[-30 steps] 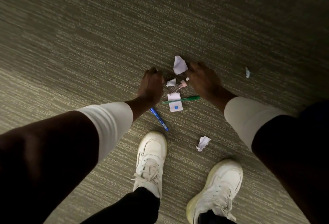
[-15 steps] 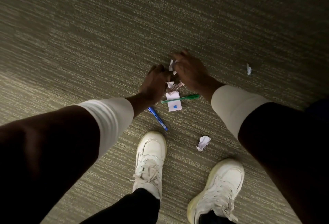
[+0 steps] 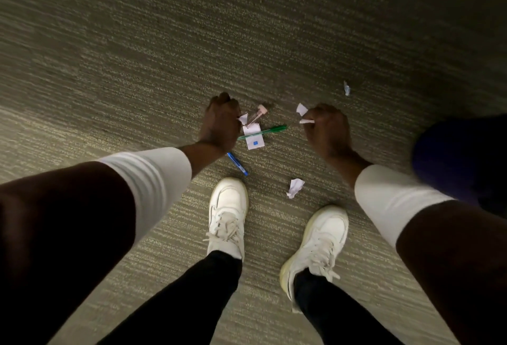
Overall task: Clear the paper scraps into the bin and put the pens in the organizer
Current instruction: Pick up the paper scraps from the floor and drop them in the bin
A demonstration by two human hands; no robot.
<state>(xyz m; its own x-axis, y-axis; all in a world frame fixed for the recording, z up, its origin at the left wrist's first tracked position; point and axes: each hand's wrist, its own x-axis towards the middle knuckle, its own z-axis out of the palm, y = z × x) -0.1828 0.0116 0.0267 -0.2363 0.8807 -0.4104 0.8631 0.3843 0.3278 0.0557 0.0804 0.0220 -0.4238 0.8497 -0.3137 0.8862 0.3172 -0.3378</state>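
My right hand (image 3: 326, 130) is closed around white paper scraps (image 3: 301, 110) that stick out past its fingers. My left hand (image 3: 220, 121) is down on the carpet with fingers curled at a small white scrap (image 3: 243, 119); whether it grips it I cannot tell. Beside it lie a pink-capped clear pen (image 3: 256, 115), a green pen (image 3: 263, 132) across a white note with a blue square (image 3: 254, 140), and a blue pen (image 3: 237, 164) partly under my left wrist. A crumpled scrap (image 3: 295, 187) lies near my feet, another small scrap (image 3: 347, 88) farther right.
My two white sneakers (image 3: 229, 207) (image 3: 319, 237) stand on the grey-green striped carpet (image 3: 137, 56) just below the litter. A dark blue shape (image 3: 461, 161) sits at the right edge. No bin or organizer is in view.
My right hand closed on the large white scrap, lifted it and moved right, away from the pile. My left hand stayed by the small scrap and the pink-capped pen.
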